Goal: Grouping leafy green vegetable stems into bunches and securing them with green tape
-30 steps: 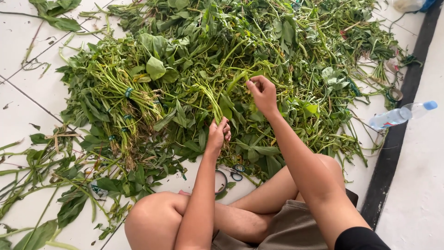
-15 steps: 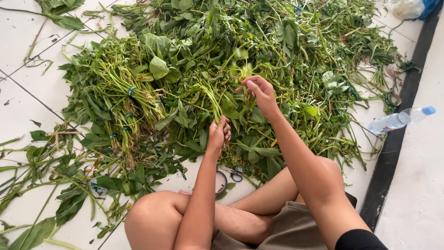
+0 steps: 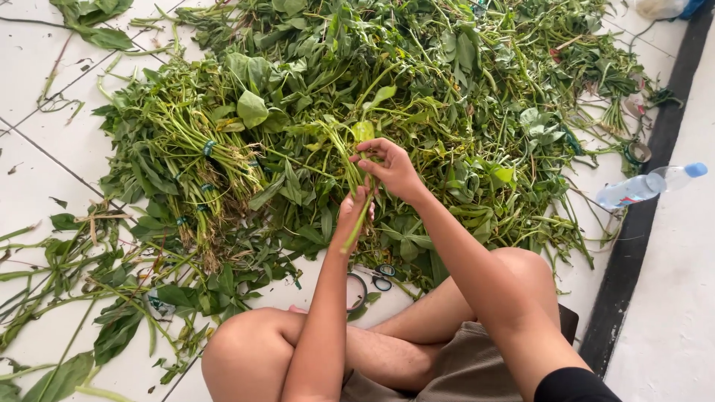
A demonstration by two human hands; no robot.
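Raised slightly toward the far pile of loose leafy greens (image 3: 462, 112) on the white tiled floor (image 3: 45, 149), the small bunch of thin green stems (image 3: 356, 179) is grasped by both hands, left hand (image 3: 353, 214) near, right hand (image 3: 391, 170) above, and stems could be snapped or dropped if pinched unevenly.

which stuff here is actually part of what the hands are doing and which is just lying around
In use:
- left hand gripping the held green stems
- right hand pinching the same stems near a leaf
- big pile of leafy greens
- tied bundles with bands

Lying about:
- plastic water bottle with blue cap
- scissors by the legs
- tape roll
- scattered trimmings on the tile floor
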